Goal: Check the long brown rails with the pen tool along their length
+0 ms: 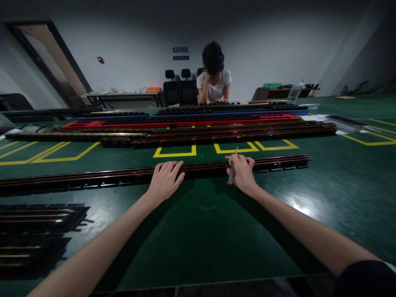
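Observation:
A bundle of long, dark, glossy strips (pixel 204 169) with coppery lines lies across the green table in front of me. My left hand (pixel 163 181) rests on its near side, fingers stretched over the strips and thumb apart. Further right, my right hand (pixel 243 173) grips a slim pen-like tool (pixel 231 174). Its grey handle slants down toward me, and a thin metal tip points up and away past the fingers. That hand also touches the strips. The tool's exact kind is too small to tell.
More dark strips (pixel 37 218) lie at the near left. Beyond the bundle are another long stack of strips (pixel 216 133), a red tray (pixel 83 124) and a blue tray (pixel 297 112). A person (pixel 214 86) sits across the table. Yellow tape outlines (pixel 175 155) mark the green surface.

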`<state>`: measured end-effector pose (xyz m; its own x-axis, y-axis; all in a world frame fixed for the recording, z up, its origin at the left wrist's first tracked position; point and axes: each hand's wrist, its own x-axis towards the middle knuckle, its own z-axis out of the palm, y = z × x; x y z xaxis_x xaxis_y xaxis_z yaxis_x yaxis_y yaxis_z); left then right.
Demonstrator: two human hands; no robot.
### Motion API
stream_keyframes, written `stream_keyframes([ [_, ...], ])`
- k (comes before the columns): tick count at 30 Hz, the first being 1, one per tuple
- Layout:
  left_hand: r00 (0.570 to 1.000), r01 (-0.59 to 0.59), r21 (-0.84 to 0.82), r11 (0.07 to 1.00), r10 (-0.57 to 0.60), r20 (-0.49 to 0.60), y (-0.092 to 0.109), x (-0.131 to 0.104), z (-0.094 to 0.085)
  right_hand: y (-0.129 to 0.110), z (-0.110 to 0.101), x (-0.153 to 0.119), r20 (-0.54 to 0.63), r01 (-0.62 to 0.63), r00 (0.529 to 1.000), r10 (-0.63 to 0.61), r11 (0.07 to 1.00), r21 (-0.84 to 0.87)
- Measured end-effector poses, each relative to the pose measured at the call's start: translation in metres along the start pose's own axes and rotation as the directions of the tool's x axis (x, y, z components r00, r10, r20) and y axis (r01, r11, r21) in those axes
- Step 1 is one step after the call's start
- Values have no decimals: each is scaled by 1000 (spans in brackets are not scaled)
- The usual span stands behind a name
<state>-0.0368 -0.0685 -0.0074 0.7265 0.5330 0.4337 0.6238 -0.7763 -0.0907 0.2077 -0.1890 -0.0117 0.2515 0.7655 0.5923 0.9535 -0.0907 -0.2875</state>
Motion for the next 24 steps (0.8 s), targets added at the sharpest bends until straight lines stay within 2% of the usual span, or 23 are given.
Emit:
stream_keyframes([
  [2, 1000, -4, 2, 1000, 4, -19, 0, 0, 0, 0, -1, 0, -30, 10, 1000, -10, 1000, 7],
  [6, 1000, -1, 3, 1000, 1, -25, 1, 0, 0, 8, 0, -1, -109, -94, 989, 97, 995, 31],
  [9, 1000, 4, 4, 1000, -4, -10, 0, 0, 0, 14, -1, -2, -130, -123, 984, 125, 992, 25],
  [17, 1000, 9, 12, 1000, -9, 13, 1, 0, -1, 6, -1, -3, -20, 67, 998, -66, 997, 35],
  [24, 1000, 6, 5, 1000, -6, -17, 0, 0, 1, 13, 3, 0, -5, 10, 1000, -10, 999, 31],
])
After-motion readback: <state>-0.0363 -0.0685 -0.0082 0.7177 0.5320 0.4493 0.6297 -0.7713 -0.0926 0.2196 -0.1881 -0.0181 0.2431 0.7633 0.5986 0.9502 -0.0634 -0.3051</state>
